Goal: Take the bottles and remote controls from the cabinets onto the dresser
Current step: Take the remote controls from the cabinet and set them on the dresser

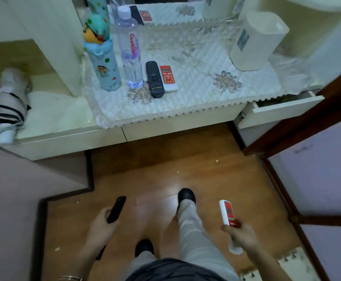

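Observation:
My left hand (101, 224) grips a black remote control (117, 208) low over the wooden floor. My right hand (241, 234) holds a red-and-white remote control (227, 212), also low and well short of the dresser. On the dresser's quilted white cloth (196, 94) stand a light-blue cartoon bottle (102, 57) and a clear water bottle (131, 51). Beside them lie a second black remote (154, 79) and a second red-and-white remote (168, 78).
A white cylindrical container (256, 41) stands at the dresser's back right. A drawer (281, 108) sticks out at the right, next to a dark wooden door frame (307, 126). A folded striped umbrella (9, 104) lies on the lower left shelf. A mirror behind reflects the items.

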Available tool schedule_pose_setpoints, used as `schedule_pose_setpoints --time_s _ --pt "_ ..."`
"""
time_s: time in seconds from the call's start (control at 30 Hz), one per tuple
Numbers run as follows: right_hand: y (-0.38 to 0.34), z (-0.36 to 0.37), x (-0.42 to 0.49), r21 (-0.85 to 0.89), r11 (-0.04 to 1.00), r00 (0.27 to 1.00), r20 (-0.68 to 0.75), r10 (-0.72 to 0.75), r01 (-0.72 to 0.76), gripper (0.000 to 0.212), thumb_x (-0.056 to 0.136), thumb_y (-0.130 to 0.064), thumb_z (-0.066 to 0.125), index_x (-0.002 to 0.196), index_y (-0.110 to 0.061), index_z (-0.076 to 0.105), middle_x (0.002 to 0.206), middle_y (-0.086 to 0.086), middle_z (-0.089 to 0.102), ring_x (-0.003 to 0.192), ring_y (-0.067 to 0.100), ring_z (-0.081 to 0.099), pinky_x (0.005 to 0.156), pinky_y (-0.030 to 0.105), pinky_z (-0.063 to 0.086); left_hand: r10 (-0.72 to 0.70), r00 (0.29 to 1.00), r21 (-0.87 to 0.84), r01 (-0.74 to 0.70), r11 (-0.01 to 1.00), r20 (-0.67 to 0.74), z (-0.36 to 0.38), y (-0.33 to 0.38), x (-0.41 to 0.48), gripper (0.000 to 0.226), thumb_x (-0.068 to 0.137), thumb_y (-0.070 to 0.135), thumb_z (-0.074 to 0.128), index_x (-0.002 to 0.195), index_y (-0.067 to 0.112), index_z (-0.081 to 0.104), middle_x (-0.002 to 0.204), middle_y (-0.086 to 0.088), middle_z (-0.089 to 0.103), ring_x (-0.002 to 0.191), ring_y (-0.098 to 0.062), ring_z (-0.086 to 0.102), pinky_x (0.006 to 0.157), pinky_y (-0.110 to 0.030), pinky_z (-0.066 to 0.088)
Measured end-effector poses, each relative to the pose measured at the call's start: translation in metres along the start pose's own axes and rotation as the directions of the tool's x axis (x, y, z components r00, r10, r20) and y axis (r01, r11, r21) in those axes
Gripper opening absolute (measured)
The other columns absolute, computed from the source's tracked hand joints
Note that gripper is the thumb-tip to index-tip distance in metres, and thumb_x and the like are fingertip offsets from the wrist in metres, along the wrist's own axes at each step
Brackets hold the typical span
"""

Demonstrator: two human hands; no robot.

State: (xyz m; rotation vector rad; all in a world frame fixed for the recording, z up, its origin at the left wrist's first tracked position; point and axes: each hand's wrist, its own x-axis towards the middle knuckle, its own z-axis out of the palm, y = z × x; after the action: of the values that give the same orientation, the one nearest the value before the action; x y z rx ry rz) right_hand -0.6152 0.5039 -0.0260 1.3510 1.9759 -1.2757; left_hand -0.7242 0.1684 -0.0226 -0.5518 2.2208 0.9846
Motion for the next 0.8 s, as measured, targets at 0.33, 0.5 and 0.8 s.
schedule_pose_setpoints --time_s 0.33,0.5,0.8 --pt "-0.131 -0.118 0.131 -0.045 0.995 0.994 0.063 -0.089 0.092 0.027 0.076 -0.004 0.069 0.101 0.002 0.060 0.071 0.008 0.058 0.060 0.017 0.052 0.055 0.025 0.040 0.092 0.996 0.056 -0.091 0.994 -0.013 0.070 0.181 0.047 0.034 0.082 0.015 0.061 0.109 0.030 0.047 0.091 0.010 0.056 0.080 -0.011 0.056 0.057 -0.021 0.041" --pt "-0.198 -0.145 0.165 -0.014 0.985 0.981 0.086 -0.171 0.173 0.059 0.080 -0.018 0.070 0.131 -0.003 0.045 0.109 0.015 0.059 0.089 0.024 0.056 0.082 0.038 0.049 0.235 0.971 0.023 -0.236 0.971 0.042 0.073 0.257 0.061 0.033 0.084 0.017 0.062 0.107 0.034 0.045 0.092 0.017 0.053 0.082 0.004 0.051 0.062 -0.008 0.037" --pt "-0.310 -0.135 0.168 0.052 0.910 0.905 0.097 -0.414 0.410 0.045 0.075 -0.021 0.075 0.109 -0.028 0.047 0.086 -0.015 0.057 0.087 0.015 0.059 0.086 0.036 0.051 0.318 0.944 -0.179 -0.328 0.928 -0.084 0.048 0.364 0.123 0.037 0.081 0.017 0.066 0.110 0.030 0.048 0.097 0.009 0.055 0.082 -0.007 0.057 0.062 -0.017 0.041"
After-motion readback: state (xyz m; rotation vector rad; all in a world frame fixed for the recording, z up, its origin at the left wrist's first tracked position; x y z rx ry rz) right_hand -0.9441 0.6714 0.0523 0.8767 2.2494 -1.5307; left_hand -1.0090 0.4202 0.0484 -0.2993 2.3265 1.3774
